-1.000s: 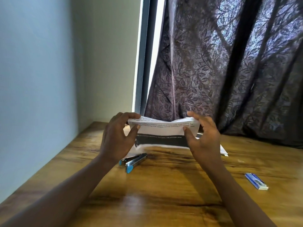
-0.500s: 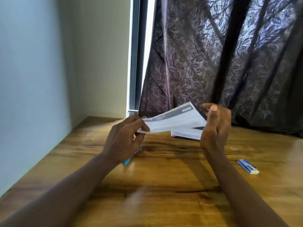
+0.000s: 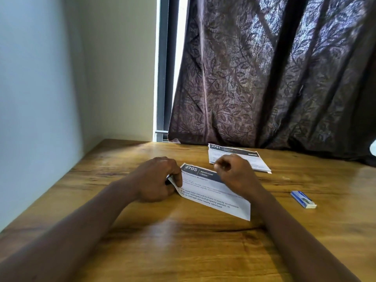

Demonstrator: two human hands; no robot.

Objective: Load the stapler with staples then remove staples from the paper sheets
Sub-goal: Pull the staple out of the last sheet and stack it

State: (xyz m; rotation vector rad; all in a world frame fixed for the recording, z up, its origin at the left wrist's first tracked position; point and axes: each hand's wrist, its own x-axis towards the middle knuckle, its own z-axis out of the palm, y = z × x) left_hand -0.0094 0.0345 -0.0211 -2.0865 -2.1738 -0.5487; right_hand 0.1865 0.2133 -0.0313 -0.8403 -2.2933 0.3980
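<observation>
Head view: left hand [image 3: 156,180] is pinching the paper sheet [image 3: 213,190] on the bench [image 3: 183,241]; right hand [image 3: 234,171] is hovering fisted, its grip closed on nothing visible.

Wooden table [image 3: 193,251] — bare-grained — beneath a dark curtain [image 3: 274,78] (leaf-patterned), pale wall [image 3: 40,88] at left.

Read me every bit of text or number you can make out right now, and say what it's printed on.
"2705", then "BEDROOM": header of near sheet, pinched by left hand.
"...easily accessible": part of its lower body text; the rest is blurred.
"2731": header of far sheet, behind right hand; its other text is too small.
Staple box: label unreadable.
</observation>
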